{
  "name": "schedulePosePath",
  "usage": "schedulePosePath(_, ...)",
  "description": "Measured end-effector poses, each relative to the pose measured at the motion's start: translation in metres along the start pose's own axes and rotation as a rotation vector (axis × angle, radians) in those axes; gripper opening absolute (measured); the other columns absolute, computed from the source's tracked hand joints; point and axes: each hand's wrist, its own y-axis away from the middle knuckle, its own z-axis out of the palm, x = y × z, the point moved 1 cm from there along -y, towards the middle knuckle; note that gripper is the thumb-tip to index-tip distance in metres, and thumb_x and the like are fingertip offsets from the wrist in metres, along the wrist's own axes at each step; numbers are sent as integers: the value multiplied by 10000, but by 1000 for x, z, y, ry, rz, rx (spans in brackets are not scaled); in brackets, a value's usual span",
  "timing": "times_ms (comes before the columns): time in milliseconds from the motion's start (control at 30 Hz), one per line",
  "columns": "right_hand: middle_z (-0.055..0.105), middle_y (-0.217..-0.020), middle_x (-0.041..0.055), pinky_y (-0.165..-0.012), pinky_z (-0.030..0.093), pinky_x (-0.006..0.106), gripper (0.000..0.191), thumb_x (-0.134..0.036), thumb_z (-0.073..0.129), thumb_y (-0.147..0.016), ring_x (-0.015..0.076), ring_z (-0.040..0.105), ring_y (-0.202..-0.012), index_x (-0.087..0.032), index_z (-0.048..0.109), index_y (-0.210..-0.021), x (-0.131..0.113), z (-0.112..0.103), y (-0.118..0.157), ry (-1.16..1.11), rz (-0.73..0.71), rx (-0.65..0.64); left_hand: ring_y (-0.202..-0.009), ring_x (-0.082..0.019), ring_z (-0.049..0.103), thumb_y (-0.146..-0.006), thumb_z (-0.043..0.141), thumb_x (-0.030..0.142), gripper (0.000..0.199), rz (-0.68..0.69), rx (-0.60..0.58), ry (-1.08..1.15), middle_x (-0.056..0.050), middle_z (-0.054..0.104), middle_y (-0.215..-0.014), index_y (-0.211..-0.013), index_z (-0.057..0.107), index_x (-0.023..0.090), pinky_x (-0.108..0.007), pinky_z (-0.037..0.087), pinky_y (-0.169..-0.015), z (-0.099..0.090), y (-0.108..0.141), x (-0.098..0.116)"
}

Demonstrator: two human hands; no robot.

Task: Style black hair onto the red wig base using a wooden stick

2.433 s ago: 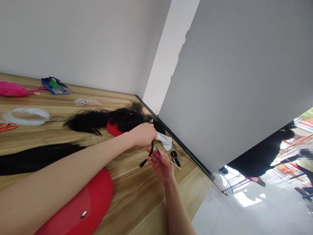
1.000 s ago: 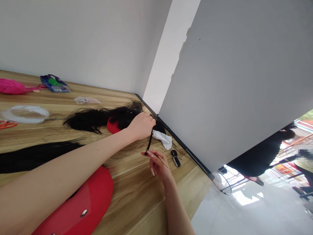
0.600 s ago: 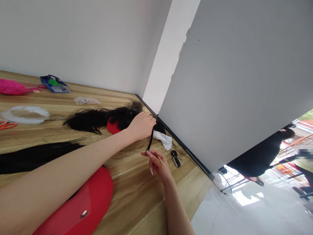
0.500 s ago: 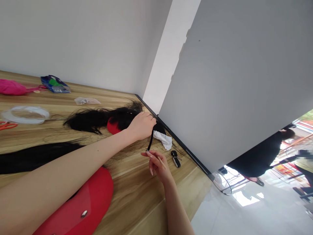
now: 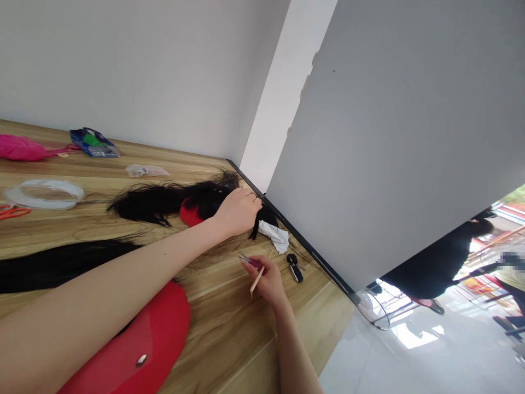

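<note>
My left hand (image 5: pixel 240 210) reaches across the table, its fingers curled over the far end of a bundle of black hair (image 5: pixel 151 202). A short lock of that hair hangs down below the fingers. Part of a red piece (image 5: pixel 191 213) shows under the bundle. Nearer to me, my right hand (image 5: pixel 268 282) is closed round small snips (image 5: pixel 254 262) with pointed metal tips and a purple handle. A thin wooden stick (image 5: pixel 257 280) also lies across its fingers. Fingertips of my left hand are partly hidden. A white crumpled tissue (image 5: pixel 275 236) lies between the hands.
Car keys (image 5: pixel 294 268) lie right of my right hand. A red rounded pad (image 5: pixel 159 334) with a metal stud and a second hank of black hair (image 5: pixel 61 261) are under my left forearm. Orange-handled scissors (image 5: pixel 15 211) and a tape roll (image 5: pixel 45 194) sit left. A grey partition (image 5: pixel 369 137) borders the table.
The black lock that stretched down from my left hand to my right now hangs loose. My right hand has turned, showing the snips and stick. My left hand stays put.
</note>
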Motion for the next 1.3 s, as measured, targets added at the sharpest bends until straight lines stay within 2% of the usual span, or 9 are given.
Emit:
schedulePosePath(233,692,-708,33,-637,459,299,251,-428,791,-649,214,615,-695,-240,731,-804,8,-21,-5,280,-50,303,-858,-253,570,-887,478,152,219,13,-21,8,-125,667,-769,-808,677,105,-376,379,-741,0,1,-1)
schedulePosePath(333,711,-751,60,-632,466,303,337,-473,751,-681,236,638,-748,-209,712,-888,7,-24,-7,262,-63,413,-849,-249,573,-896,477,168,231,36,-38,22,-127,674,-781,-799,678,110,-375,380,-741,1,1,-2)
schedulePosePath(433,730,-859,85,-531,455,280,440,-539,663,-747,196,623,-638,-180,666,-1001,3,-23,-9,168,-76,467,-820,-240,577,-899,487,185,230,77,-61,42,-118,681,-778,-788,677,121,-366,380,-726,2,1,-3)
schedulePosePath(533,715,-1034,106,-402,373,245,464,-568,576,-807,106,509,-454,-180,642,-1053,-5,-19,-8,28,-82,412,-787,-225,582,-893,509,200,217,147,-95,69,-93,688,-744,-768,676,139,-347,380,-705,4,2,-1)
schedulePosePath(633,722,-993,101,-354,300,226,445,-558,561,-828,81,465,-418,-190,654,-1060,-13,-12,-5,-114,-62,281,-776,-217,589,-878,537,206,208,231,-131,96,-78,700,-734,-727,669,154,-336,382,-701,6,3,4)
schedulePosePath(733,726,-919,90,-355,307,218,413,-532,610,-808,88,482,-433,-197,661,-1045,-18,-5,-2,-235,-31,163,-769,-212,593,-871,545,196,201,291,-153,114,-74,708,-740,-715,667,156,-331,384,-698,8,4,8)
schedulePosePath(900,706,-1051,85,-358,368,228,356,-505,673,-770,99,535,-457,-222,671,-986,-20,3,2,-388,-4,34,-757,-208,592,-852,565,191,165,321,-162,126,-78,707,-739,-731,672,156,-329,390,-687,10,4,10)
schedulePosePath(1067,710,-1072,94,-587,551,318,322,-477,724,-742,153,648,-599,-218,683,-930,-19,5,0,-476,13,-12,-763,-219,592,-854,562,185,165,313,-161,118,-90,706,-742,-736,672,151,-341,390,-683,10,4,7)
schedulePosePath(1300,744,-930,78,-720,579,330,361,-500,693,-790,191,726,-762,-189,647,-969,-11,5,-5,-542,73,-3,-778,-218,596,-864,546,184,178,312,-161,109,-81,711,-759,-738,669,159,-340,385,-689,12,5,6)
